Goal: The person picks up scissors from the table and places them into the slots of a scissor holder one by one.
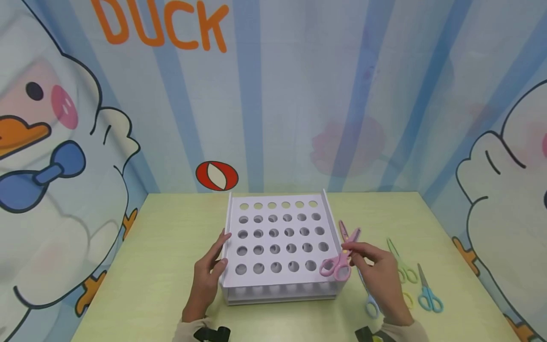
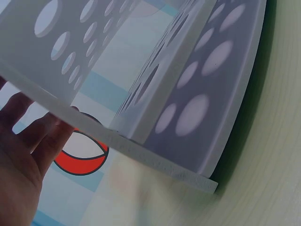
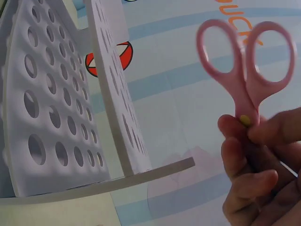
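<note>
A white rack with rows of round holes stands on the table. My left hand touches its left side, and in the left wrist view the fingers rest along the side panel's edge. Pink scissors are pinched near their pivot between thumb and fingers of my right hand, over the rack's front right corner. The right wrist view shows the pink scissors with handles up, held by the right hand, blades mostly hidden by the fingers.
Green scissors, teal-handled scissors and a yellow handle lie on the table right of my right hand. Blue scissors lie partly under that hand. A duck-print curtain hangs behind.
</note>
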`<state>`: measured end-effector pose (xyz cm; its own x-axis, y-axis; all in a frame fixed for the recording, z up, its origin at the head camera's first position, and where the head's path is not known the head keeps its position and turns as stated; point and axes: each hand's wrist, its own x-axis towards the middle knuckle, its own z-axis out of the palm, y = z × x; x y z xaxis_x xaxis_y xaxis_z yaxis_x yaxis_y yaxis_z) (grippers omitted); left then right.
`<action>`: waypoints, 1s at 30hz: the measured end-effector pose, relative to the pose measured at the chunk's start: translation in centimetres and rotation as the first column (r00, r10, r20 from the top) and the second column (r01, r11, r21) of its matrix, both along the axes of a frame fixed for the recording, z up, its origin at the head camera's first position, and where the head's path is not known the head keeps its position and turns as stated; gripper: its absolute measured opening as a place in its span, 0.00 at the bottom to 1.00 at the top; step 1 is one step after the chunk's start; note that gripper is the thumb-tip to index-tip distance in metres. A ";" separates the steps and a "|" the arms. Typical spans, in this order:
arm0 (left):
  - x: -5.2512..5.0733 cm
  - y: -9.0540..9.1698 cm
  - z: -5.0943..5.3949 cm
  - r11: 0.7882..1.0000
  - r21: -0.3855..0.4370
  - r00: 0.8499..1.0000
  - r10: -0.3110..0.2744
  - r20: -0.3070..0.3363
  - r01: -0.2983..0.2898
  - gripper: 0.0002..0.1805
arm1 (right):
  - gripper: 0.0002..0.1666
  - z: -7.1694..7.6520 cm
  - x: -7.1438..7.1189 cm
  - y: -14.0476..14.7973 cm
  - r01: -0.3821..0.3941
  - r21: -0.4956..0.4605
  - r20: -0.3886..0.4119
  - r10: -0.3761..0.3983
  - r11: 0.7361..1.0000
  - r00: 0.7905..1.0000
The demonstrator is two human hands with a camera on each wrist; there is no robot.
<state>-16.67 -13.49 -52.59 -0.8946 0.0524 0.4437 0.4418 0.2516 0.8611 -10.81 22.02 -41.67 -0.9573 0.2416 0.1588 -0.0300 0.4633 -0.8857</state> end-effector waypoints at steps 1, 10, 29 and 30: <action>0.0 0.0 0.0 1.000 0.002 1.000 0.001 0.002 -0.001 0.31 | 0.15 -0.1 0.0 -0.1 -0.011 0.016 -0.030 0.011 1.000 0.999; 0.2 0.0 0.1 1.000 0.003 1.000 0.005 0.018 -0.005 0.31 | 0.19 -0.8 0.0 -1.0 -0.046 0.052 -0.318 0.060 0.998 0.946; 0.2 -0.1 0.2 0.999 -0.039 0.999 0.017 0.045 -0.015 0.32 | 0.13 -1.6 0.0 -2.2 -0.203 0.128 -0.462 0.240 0.971 0.854; 0.2 -0.1 0.2 0.999 -0.039 0.999 0.017 0.043 -0.015 0.32 | 0.13 -1.6 0.0 -2.3 -0.231 0.107 -0.456 0.254 0.967 0.853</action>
